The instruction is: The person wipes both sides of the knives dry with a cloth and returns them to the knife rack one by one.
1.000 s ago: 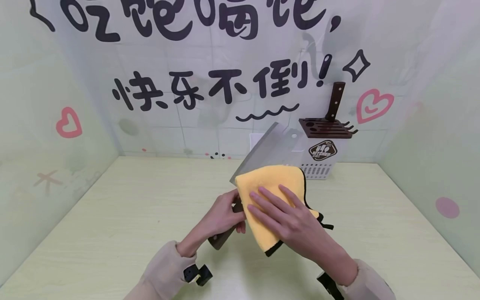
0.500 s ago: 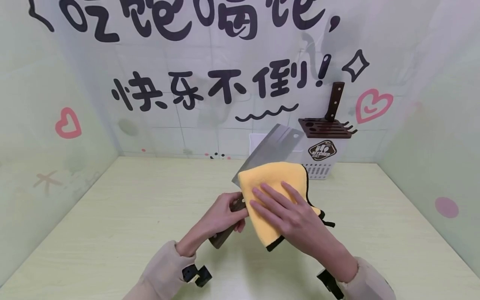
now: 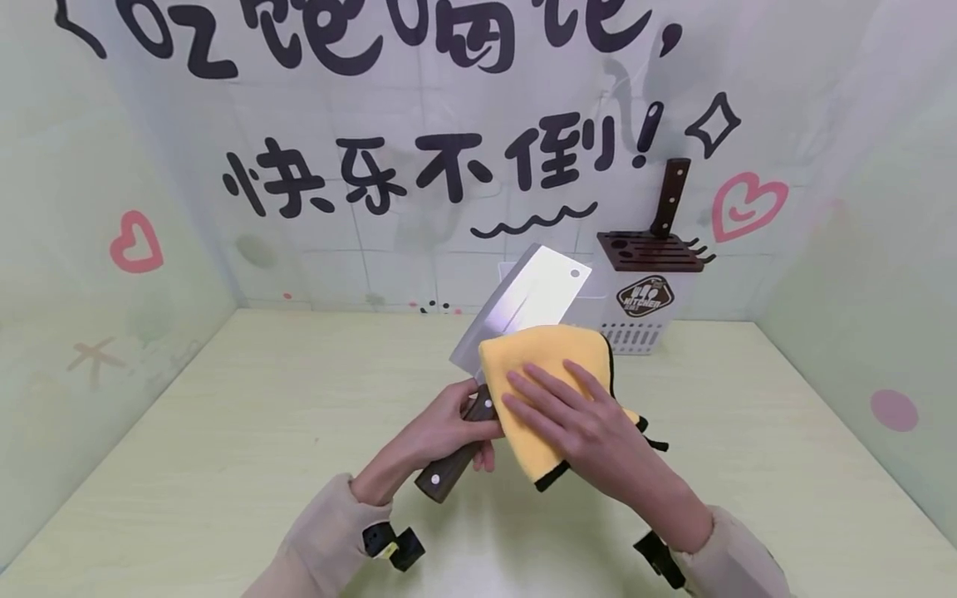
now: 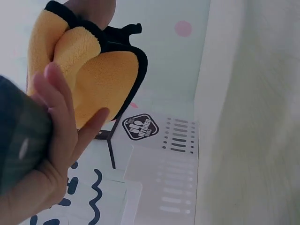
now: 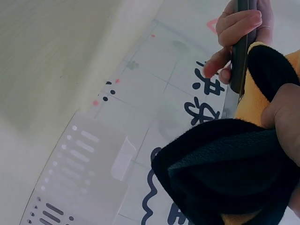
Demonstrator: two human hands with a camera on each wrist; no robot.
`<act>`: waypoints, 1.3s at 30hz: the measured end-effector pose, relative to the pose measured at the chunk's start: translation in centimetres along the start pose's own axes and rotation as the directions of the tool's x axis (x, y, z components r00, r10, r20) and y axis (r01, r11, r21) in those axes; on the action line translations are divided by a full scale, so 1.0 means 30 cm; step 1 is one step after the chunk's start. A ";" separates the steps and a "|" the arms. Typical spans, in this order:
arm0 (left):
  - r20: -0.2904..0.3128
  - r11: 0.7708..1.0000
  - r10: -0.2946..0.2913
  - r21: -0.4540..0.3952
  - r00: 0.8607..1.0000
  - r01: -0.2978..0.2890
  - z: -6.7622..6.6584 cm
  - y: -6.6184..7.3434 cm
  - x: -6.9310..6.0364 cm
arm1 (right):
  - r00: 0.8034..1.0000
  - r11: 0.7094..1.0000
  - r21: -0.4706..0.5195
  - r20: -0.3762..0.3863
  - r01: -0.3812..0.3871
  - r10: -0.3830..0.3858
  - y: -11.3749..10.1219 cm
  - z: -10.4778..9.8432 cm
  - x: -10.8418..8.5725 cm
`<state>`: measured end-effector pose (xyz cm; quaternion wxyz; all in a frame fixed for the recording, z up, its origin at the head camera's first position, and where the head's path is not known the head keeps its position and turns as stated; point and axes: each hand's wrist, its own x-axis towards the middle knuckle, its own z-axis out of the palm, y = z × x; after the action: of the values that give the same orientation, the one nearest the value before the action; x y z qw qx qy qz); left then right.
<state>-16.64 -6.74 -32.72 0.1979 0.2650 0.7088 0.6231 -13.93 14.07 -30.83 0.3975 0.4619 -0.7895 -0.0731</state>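
In the head view, a cleaver [image 3: 516,303] with a broad steel blade slants up and away, its upper face shining. My left hand [image 3: 456,423] grips its dark riveted handle [image 3: 449,472] above the table. A folded yellow cloth [image 3: 557,349] with black edging covers the lower right part of the blade. My right hand [image 3: 579,415] lies over this cloth with its fingers spread. The right wrist view shows the right thumb [image 5: 283,117] against the cloth's dark underside [image 5: 225,168], so the cloth is held between thumb and fingers. How the cloth meets the blade underneath is hidden.
A white perforated utensil holder [image 3: 635,332] stands against the back wall, right of centre. A dark slotted rack [image 3: 650,253] with a wooden handle [image 3: 670,199] rising from it tops the holder. Printed walls enclose the pale table [image 3: 262,415] on three sides.
The cleaver has turned in the left hand, and its blade now catches bright light and sits farther left. More of the handle shows. The cloth and right hand have shifted slightly right.
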 end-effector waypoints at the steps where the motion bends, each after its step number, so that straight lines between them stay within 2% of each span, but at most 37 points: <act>1: -0.006 1.000 0.003 0.021 1.000 -0.003 0.000 0.000 0.001 | 1.000 1.000 0.001 -0.001 -0.002 0.002 0.002 0.003 -0.001; 5: -0.029 0.999 0.022 0.050 0.999 -0.021 0.003 0.000 0.001 | 1.000 1.000 0.016 0.006 -0.021 0.020 0.010 0.019 -0.008; 8: -0.039 0.999 0.031 0.034 0.999 -0.030 0.006 0.000 0.003 | 0.999 0.998 0.036 0.009 -0.042 0.042 0.016 0.031 -0.015; 14: -0.064 0.996 -0.027 -0.087 0.998 0.022 0.017 0.000 0.015 | 0.997 0.995 0.063 0.005 -0.073 0.072 0.014 0.045 -0.017; 20: -0.128 0.989 -0.073 -0.136 0.989 0.055 0.028 0.007 0.025 | 0.997 0.992 0.101 -0.022 -0.074 0.076 -0.004 0.057 -0.003; 25: -0.198 0.987 -0.090 -0.146 0.976 0.062 0.033 0.012 0.028 | 0.998 0.995 0.077 -0.028 -0.058 0.060 -0.021 0.060 0.007; 32: -0.304 0.990 -0.076 -0.137 0.950 0.035 0.040 0.011 0.033 | 0.999 0.999 0.029 -0.006 -0.035 0.035 -0.040 0.055 0.021; 39: -0.374 0.989 -0.075 -0.149 0.924 0.020 0.048 0.005 0.039 | 0.999 1.000 -0.023 -0.047 0.007 -0.008 -0.052 0.061 0.021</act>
<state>-16.66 -4.88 -32.74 0.0908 0.1078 0.6935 0.7065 -14.30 12.23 -32.45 0.4210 0.4621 -0.7772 -0.0725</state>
